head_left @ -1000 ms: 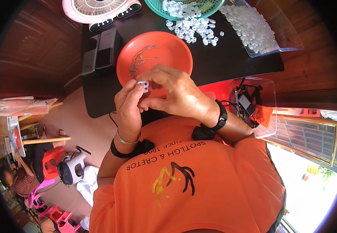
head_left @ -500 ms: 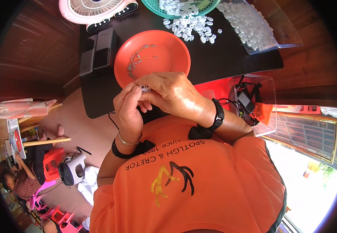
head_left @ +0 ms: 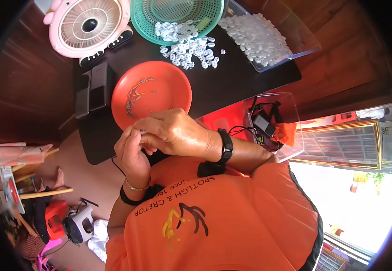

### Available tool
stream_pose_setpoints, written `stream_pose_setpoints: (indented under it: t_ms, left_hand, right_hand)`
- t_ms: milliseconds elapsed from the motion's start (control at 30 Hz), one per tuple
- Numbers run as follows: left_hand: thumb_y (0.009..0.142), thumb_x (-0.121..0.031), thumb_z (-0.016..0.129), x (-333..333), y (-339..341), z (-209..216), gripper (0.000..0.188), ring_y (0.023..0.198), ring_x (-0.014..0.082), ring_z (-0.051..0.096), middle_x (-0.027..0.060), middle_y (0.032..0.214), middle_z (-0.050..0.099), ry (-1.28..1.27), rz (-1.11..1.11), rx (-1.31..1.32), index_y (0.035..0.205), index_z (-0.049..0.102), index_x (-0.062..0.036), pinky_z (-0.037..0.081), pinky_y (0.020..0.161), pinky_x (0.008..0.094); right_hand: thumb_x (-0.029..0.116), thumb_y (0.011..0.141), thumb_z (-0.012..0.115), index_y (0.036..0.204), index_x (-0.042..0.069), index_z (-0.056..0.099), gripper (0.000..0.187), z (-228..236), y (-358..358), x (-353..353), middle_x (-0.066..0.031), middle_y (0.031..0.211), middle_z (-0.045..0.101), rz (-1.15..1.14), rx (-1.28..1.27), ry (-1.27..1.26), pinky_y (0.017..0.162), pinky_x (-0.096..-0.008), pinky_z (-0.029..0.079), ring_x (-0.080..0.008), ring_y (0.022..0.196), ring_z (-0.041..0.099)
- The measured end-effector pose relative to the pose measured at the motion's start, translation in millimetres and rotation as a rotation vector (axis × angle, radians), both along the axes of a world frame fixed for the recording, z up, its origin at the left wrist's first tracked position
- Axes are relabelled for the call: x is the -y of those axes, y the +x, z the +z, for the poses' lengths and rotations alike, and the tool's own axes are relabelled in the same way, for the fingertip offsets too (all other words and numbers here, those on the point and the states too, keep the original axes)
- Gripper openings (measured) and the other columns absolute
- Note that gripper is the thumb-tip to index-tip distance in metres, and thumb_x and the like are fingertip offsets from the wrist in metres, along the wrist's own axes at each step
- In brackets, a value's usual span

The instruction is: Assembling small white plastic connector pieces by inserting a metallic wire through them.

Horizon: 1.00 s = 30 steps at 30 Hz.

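Note:
Over the near rim of an orange-red basin, my two hands meet fingertip to fingertip. My left hand and my right hand are both closed in a pinch on one small white plastic piece. Only a sliver of it shows between the fingers; its holes are hidden. Small grey metal pins and a thin yellow stick lie inside the basin. Beyond it, a loose pile of similar white oval pieces spreads across the black table.
A green basket holds more white pieces, as does a clear bin at the far right. Left stand a pink fan and dark grey boxes. A clear box with cables sits by my right forearm. A person is at lower left.
The whole view has shifted, so the table and hands appear lower and further left. Both hands keep their pinch, and the white piece is now more covered by my fingers.

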<state>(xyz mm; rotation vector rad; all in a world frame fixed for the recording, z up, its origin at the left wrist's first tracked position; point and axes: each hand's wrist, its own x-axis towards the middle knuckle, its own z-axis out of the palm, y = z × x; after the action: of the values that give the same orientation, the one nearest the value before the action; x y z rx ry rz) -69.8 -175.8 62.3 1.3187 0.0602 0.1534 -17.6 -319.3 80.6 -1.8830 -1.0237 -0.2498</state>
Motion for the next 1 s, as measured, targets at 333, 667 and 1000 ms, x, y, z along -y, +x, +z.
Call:
stream_pose_setpoints:
  t_ms: [333,667,1000]
  left_hand:
    - [0.092,-0.017,0.044,0,5,3,0.027,0.05,0.0096,0.048,0.0026,0.059,0.049,0.016,0.019,0.017,0.07,0.05,-0.0021,0.035,0.047,0.0217]
    - [0.091,-0.014,0.046,8,2,3,0.027,0.047,0.0065,0.037,-0.0005,0.056,0.042,0.226,0.125,0.149,0.067,0.046,-0.0035,0.028,0.044,0.0231]
    - [0.092,-0.017,0.043,6,10,9,0.028,0.048,0.0062,0.038,0.0005,0.058,0.046,0.072,-0.007,0.092,0.071,0.053,-0.0015,0.026,0.045,0.0223]
  right_hand:
    - [0.013,0.074,0.077,0.092,0.004,0.063,0.025,10,8,4,-0.0085,0.079,0.067,0.043,-0.084,0.055,0.059,-0.0302,0.053,-0.0233,0.07,0.067]
    - [0.011,0.074,0.076,0.089,0.005,0.062,0.022,3,4,0,-0.007,0.076,0.064,0.004,-0.007,0.098,0.055,-0.0298,0.051,-0.0231,0.067,0.065]
    - [0.01,0.073,0.078,0.09,0.006,0.064,0.022,15,9,13,-0.0067,0.076,0.064,-0.056,0.105,0.106,0.055,-0.0294,0.051,-0.0219,0.067,0.065]
